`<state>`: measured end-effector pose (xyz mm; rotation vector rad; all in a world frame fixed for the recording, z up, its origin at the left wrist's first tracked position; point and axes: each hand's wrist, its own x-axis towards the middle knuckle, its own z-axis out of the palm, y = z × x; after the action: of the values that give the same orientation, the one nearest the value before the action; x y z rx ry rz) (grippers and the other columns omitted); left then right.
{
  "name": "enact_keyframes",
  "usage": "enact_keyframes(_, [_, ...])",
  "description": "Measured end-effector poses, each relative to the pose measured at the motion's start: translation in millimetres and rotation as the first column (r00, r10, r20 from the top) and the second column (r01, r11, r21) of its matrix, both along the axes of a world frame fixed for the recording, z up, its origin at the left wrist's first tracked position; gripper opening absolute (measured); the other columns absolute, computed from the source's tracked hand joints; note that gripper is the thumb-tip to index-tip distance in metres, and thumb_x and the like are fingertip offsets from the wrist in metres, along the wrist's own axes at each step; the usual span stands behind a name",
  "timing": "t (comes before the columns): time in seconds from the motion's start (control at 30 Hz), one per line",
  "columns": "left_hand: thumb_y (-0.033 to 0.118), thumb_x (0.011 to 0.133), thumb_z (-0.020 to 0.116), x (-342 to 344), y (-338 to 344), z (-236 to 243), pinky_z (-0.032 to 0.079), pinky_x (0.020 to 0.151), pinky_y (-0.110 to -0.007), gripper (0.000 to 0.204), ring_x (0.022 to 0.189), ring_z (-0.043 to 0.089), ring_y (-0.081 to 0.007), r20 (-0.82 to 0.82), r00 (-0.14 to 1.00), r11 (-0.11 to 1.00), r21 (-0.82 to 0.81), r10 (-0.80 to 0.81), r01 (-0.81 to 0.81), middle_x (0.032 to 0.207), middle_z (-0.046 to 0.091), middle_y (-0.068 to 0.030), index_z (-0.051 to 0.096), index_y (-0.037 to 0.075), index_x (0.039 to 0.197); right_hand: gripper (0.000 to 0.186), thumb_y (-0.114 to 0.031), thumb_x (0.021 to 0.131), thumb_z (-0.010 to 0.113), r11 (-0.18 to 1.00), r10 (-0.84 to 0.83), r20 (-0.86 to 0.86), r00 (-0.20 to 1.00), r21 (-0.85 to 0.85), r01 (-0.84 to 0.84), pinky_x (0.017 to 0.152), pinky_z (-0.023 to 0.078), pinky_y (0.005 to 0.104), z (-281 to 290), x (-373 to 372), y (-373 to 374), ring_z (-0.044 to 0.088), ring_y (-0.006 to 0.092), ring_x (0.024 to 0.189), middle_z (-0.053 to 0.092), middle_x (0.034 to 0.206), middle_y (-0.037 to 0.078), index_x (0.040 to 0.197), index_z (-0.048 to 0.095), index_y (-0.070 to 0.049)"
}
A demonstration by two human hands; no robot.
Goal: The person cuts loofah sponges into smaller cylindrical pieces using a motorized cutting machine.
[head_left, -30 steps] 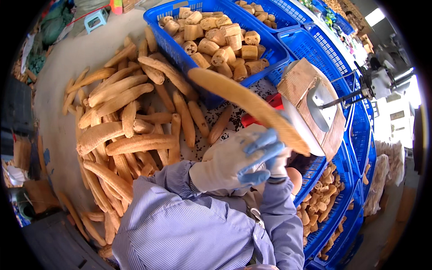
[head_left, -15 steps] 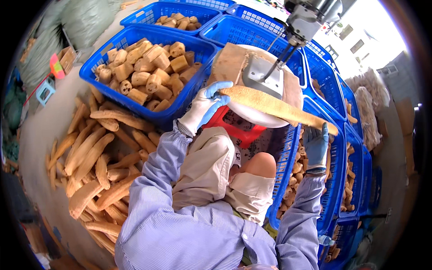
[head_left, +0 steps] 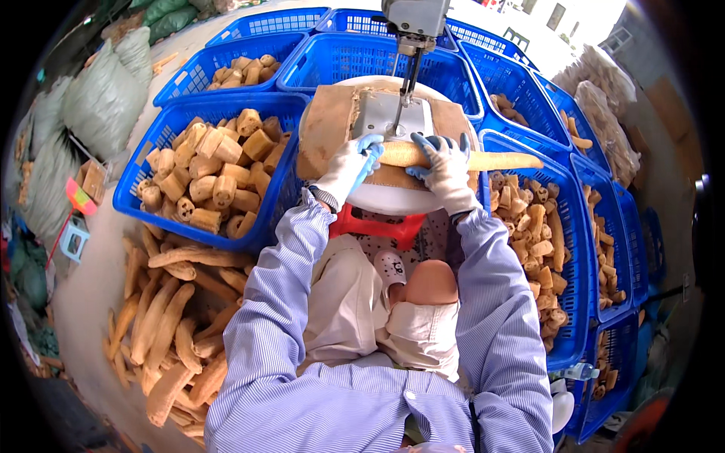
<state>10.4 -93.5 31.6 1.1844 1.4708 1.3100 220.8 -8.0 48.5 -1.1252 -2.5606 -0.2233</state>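
Gourd [head_left: 498, 161] now nearer level, long axis crosswise, tip rightward, firm in left hand [head_left: 351, 167] and right hand [head_left: 447, 170].

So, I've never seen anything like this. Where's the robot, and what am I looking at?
There's no robot here: these are a person's own gloved hands. Each picture comes from a wide, rounded camera on that person's head, looking down, which makes straight edges bend.

The left hand has one end of a long tan piece, while the right hand grips it around the middle. It's held over a brown board, just in front of the metal plate beneath a machine.

Short cut chunks fill the blue basket at left; more long pieces lie heaped on the floor nearby.
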Motion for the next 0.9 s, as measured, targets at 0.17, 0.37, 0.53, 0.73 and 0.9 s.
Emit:
enact_keyframes(0.17, [0.004,0.091,0.069,-6,29,-14,0.049,0.074,-0.022,0.042,0.084,0.055,-0.0074,-0.092,0.995,0.979,0.202,0.024,-0.004,0.112,0.067,-0.0028,0.061,0.006,0.133,0.069,-0.058,0.079,0.073,0.999,-0.027,0.127,0.992,0.041,0.022,0.112,0.032,0.0459,13,-9,28,0.055,0.0272,0.123,0.061,0.127,0.008,0.141,0.054,-0.034])
enact_keyframes(0.37, [0.004,0.089,0.071,-9,64,-16,0.047,0.064,-0.025,0.036,0.069,0.053,-0.0085,-0.104,0.992,0.988,0.143,0.074,-0.059,0.088,0.065,-0.0014,0.066,0.007,0.124,0.068,-0.054,0.077,0.076,0.995,-0.093,0.094,0.991,-0.014,0.095,0.099,0.047,0.0431,25,-15,34,0.058,0.0296,0.116,0.061,0.123,0.008,0.139,0.057,-0.033])
enact_keyframes(0.53, [0.005,0.090,0.070,-13,77,-17,0.048,0.066,-0.022,0.037,0.071,0.053,-0.0062,-0.224,0.968,0.987,0.143,0.110,-0.078,0.094,0.066,-0.0005,0.065,0.007,0.126,0.065,-0.052,0.078,0.077,0.996,-0.092,0.100,0.991,0.004,0.092,0.093,0.050,0.0427,20,-21,49,0.061,0.0295,0.111,0.063,0.118,0.007,0.136,0.059,-0.031])
enact_keyframes(0.73, [0.011,0.091,0.070,-13,86,-11,0.050,0.069,-0.025,0.036,0.074,0.058,-0.0083,-0.232,0.963,0.988,0.110,0.135,-0.112,0.092,0.068,-0.0033,0.065,0.006,0.127,0.058,-0.052,0.079,0.077,0.990,-0.124,0.127,0.984,-0.050,0.131,0.091,0.052,0.0410,21,-26,71,0.064,0.0276,0.110,0.066,0.117,0.008,0.128,0.065,-0.023])
enact_keyframes(0.9, [0.018,0.094,0.068,-25,105,-19,0.050,0.065,-0.027,0.037,0.072,0.059,-0.0091,-0.380,0.899,0.975,0.131,0.216,-0.179,0.088,0.068,-0.0035,0.063,0.005,0.129,0.061,-0.053,0.079,0.077,0.957,-0.154,0.172,0.973,-0.220,0.190,0.092,0.054,0.0406,49,-36,73,0.066,0.0267,0.112,0.069,0.120,0.008,0.129,0.065,-0.021])
